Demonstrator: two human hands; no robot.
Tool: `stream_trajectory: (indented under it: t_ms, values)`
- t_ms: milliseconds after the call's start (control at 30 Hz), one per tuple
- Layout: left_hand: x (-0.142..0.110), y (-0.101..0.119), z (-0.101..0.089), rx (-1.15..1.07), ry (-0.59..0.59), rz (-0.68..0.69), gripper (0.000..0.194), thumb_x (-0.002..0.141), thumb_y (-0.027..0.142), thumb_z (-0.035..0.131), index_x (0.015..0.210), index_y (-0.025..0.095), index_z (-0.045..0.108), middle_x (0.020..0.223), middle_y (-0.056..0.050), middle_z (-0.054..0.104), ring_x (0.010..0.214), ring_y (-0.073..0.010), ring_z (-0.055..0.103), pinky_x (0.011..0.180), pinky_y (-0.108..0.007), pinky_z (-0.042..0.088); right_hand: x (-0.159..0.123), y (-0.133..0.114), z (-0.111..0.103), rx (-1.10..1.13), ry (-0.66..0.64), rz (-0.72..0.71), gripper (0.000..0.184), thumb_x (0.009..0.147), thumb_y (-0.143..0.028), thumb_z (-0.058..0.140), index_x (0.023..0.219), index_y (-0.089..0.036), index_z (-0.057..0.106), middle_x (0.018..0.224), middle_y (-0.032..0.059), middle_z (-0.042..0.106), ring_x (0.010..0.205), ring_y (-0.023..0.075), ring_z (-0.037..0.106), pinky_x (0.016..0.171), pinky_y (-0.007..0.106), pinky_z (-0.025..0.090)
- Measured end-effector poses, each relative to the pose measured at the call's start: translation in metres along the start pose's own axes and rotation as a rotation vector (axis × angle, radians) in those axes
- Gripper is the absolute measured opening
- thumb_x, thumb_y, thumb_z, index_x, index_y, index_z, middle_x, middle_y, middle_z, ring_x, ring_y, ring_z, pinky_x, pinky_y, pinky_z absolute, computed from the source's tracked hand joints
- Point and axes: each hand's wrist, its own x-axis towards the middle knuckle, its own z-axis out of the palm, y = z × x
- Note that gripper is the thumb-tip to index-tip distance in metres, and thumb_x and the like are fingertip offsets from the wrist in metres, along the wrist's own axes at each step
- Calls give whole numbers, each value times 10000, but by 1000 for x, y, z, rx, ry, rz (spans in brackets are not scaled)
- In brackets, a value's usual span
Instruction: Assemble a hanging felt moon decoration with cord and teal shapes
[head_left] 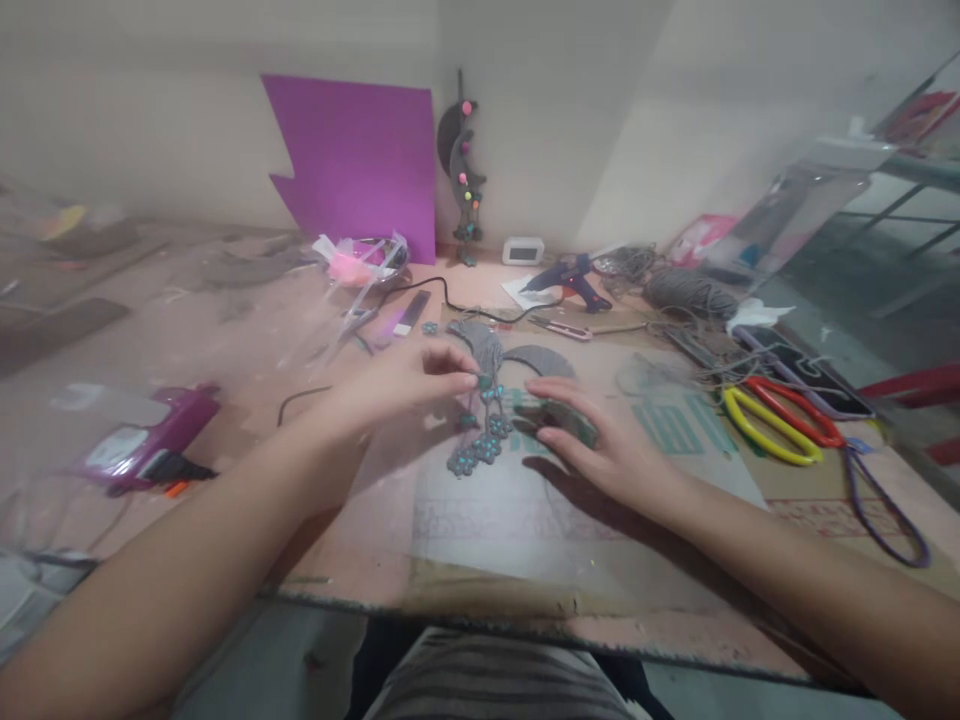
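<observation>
A grey crescent-shaped ornament [541, 358] lies on the white sheet, with strands of small grey flowers with turquoise centres [489, 447] hanging down from it. My left hand [420, 380] pinches a small grey-and-turquoise flower [484, 382] at the top of these strands between thumb and forefinger. To the right of the strands, my right hand [592, 440] is held with thumb and fingers apart and nothing visible between them. Its lower fingers are in shadow and partly hidden. One loose little flower [429, 327] rests beyond my left hand.
A blue glue gun [571, 282], a pink-handled cutter [562, 328] and grey yarn [690, 292] lie at the back. At right are scissors with yellow and red handles [772, 425] and a phone [806, 370]. A purple glue gun [157, 435] lies left. A finished-looking ornament [465, 170] hangs on the wall.
</observation>
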Motion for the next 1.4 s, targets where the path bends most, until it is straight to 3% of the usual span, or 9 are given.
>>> stream_trajectory:
  t_ms: [133,300,467,567,667,800,967,1167,1400]
  values:
    - [-3,5,11,-115,-19,-2,173,774,375,711,820,214,668,781,-17,706,763,-185,680,736,-345,548,27,-19,9,273,-56,220,566,856,-350,699,1385,-215,547,1282,113,689,1175,245,654,1012,435,507]
    - [-2,6,12,-93,75,-5,187,762,374,712,818,208,649,749,-16,683,737,-178,652,698,-326,531,40,-25,27,376,-71,339,206,914,-312,601,927,-165,745,757,35,748,732,172,694,772,326,539]
    - [8,-7,-5,-76,281,-28,290,779,449,724,890,189,659,799,-24,701,692,-144,607,640,-278,467,33,-17,23,114,-160,-13,170,923,-230,606,895,-192,769,789,45,751,775,167,670,770,297,503]
    - [12,-14,-17,-58,373,-59,322,775,467,731,924,187,674,849,-46,727,725,-156,636,648,-275,464,38,-20,2,50,-245,-117,168,939,-235,596,957,-218,762,875,39,765,804,162,681,760,280,503]
    - [11,-14,-26,-73,404,-63,296,756,418,757,917,186,668,868,-50,738,752,-158,655,665,-270,471,48,-19,-36,-113,-140,-58,172,931,-241,580,992,-222,739,880,26,755,744,166,668,701,282,488]
    - [6,-7,-27,-36,279,-55,268,749,407,767,870,184,682,816,-47,716,735,-159,645,679,-279,487,54,11,-95,-465,208,204,190,941,-291,542,1006,-234,712,746,21,692,564,173,552,554,293,367]
    - [6,-6,-19,55,143,-57,284,786,462,706,795,180,671,770,-35,682,658,-145,607,633,-274,472,49,49,-131,-755,115,310,262,930,-483,595,1037,-272,707,779,51,693,619,228,560,616,335,354]
    - [4,-6,-16,264,3,-57,319,846,469,599,763,176,691,671,-11,655,639,-151,607,596,-252,419,52,8,-82,-503,249,70,152,933,-330,597,894,-231,707,821,51,721,690,222,636,647,342,431]
    - [3,-8,-16,511,-143,-158,359,828,517,583,887,215,769,837,-14,746,802,-196,656,672,-252,422,39,3,12,-359,-13,-296,209,989,-256,509,915,-157,677,919,112,702,891,238,632,809,381,495]
